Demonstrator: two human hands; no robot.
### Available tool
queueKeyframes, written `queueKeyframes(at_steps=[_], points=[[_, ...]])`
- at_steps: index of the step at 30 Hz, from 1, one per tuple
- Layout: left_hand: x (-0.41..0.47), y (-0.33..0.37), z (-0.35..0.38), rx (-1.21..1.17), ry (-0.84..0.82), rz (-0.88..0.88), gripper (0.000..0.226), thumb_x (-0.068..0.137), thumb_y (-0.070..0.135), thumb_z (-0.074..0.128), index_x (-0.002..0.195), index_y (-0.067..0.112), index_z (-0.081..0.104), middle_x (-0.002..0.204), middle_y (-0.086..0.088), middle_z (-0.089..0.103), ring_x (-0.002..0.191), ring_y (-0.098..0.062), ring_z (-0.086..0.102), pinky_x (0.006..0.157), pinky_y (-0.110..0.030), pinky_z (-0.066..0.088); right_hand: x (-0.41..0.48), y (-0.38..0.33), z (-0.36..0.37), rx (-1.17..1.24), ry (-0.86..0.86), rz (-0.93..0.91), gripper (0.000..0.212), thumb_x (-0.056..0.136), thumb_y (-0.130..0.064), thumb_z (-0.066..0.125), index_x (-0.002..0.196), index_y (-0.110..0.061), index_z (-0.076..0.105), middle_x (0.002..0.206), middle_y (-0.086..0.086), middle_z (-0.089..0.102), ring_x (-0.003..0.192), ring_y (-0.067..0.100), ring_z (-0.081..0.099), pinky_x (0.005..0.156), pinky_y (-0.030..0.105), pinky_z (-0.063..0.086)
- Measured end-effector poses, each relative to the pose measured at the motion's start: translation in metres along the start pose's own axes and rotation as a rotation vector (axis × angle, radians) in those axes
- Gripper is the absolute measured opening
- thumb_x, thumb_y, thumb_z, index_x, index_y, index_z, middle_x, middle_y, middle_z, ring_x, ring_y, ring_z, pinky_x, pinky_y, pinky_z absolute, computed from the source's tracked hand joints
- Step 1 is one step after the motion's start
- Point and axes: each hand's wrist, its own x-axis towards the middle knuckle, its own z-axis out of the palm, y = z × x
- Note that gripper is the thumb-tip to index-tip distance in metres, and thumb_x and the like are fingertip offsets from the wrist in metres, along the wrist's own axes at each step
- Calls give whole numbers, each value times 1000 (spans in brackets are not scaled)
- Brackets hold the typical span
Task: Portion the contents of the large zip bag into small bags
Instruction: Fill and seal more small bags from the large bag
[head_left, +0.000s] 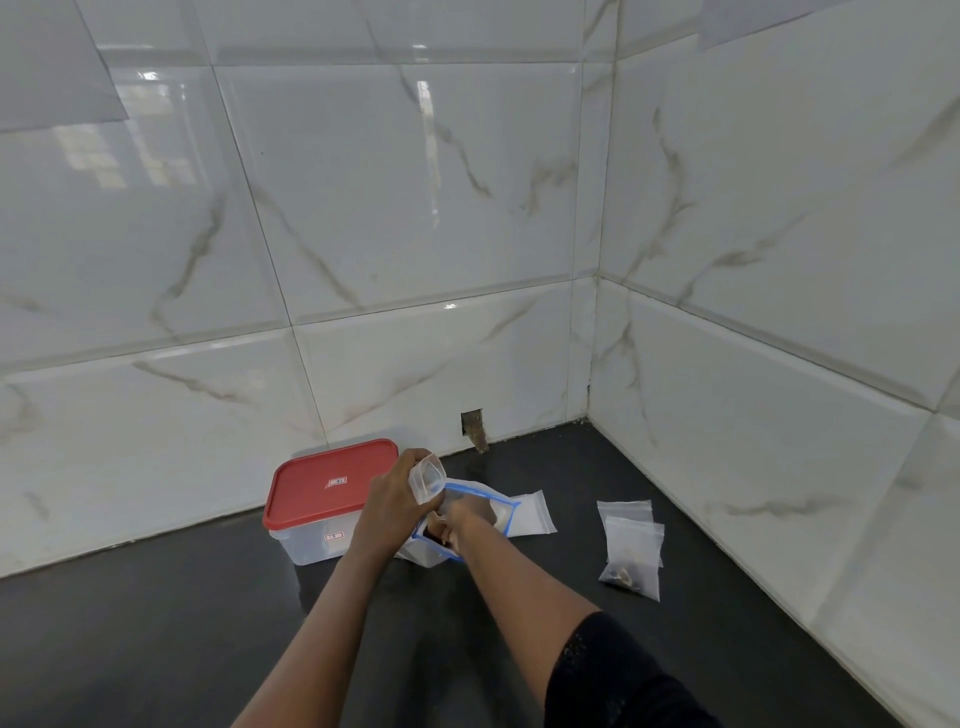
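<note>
The red-lidded box (327, 488) stands at 9 o'clock of the large zip bag (491, 506), with the filled small bags (631, 551) at 3 o'clock. The left hand (397, 488) grips an open small bag (427, 478), likely soft and slippery, best held by its rim. The right hand (457, 519) reaches inside the large zip bag, its grip hidden.

The right hand (456, 519) sits inside the large zip bag (501, 512), so I can't see its fingers or the contents. The label (336, 482) on the red lid (306, 499) is too small to read.

The lid (327, 480) is red, the large zip bag (491, 504) blue-edged.
</note>
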Motion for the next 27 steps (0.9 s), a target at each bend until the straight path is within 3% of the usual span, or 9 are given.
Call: queueKeyframes(at_steps=[3,6,9,11,16,19,23,25,27], points=[[1,3,0,15,30,-9,41,77,16,73,113,4,56,101,-10,64,79,-12,51,64,-6,32,-3,-1,4,89,4,-23,32,101,-10,35,129,-2,47,113,15,57,67,18,52,54,26,48],[1,4,2,9,56,-6,40,76,12,74,112,3,57,99,-11,64,79,-17,53,60,-6,32,-10,-5,1,185,-28,-55,39,103,-9,27,140,1,35,137,18,48,95,20,60,80,26,51],[0,5,5,-7,63,-27,41,75,11,74,111,3,57,98,-10,64,78,-16,52,59,-5,33,-15,-8,-5,68,31,-14,39,102,-7,28,140,-3,35,138,22,45,124,35,49,99,39,44],[0,6,10,-16,62,-52,41,76,12,74,112,5,56,100,-10,64,79,-15,51,64,-13,34,-18,-9,-7,6,2,-17,38,101,-5,32,138,-3,39,134,23,48,121,37,51,96,41,46],[0,10,15,-53,60,-111,38,78,12,71,112,7,55,101,-10,64,82,-20,56,69,-23,37,-34,-6,-17,-196,29,-182,37,101,-9,37,135,1,44,133,16,54,121,26,56,90,25,49],[0,12,16,-49,50,-101,38,78,12,70,112,6,54,101,-10,64,79,-17,53,68,-21,37,-37,-14,-24,-310,85,-142,29,98,-5,41,126,-2,50,115,16,59,111,28,62,86,30,54],[-1,13,20,-44,46,-101,36,79,14,70,111,7,55,102,-10,64,79,-15,51,67,-19,35,-34,-18,-38,-448,140,-227,35,94,-2,47,128,-1,48,127,16,53,109,29,62,87,34,56],[-2,12,21,-25,57,-98,36,80,16,70,111,6,55,102,-10,65,78,-16,53,66,-20,38,-32,-21,-50,-451,130,-256,31,94,0,44,125,0,49,124,18,54,100,29,65,75,34,60],[-3,9,23,-5,57,-122,39,79,21,70,113,9,54,103,-10,65,80,-19,58,66,-24,44,-35,-26,-67,-392,93,-246,29,94,4,41,122,3,49,120,20,54,83,26,65,52,27,58]])
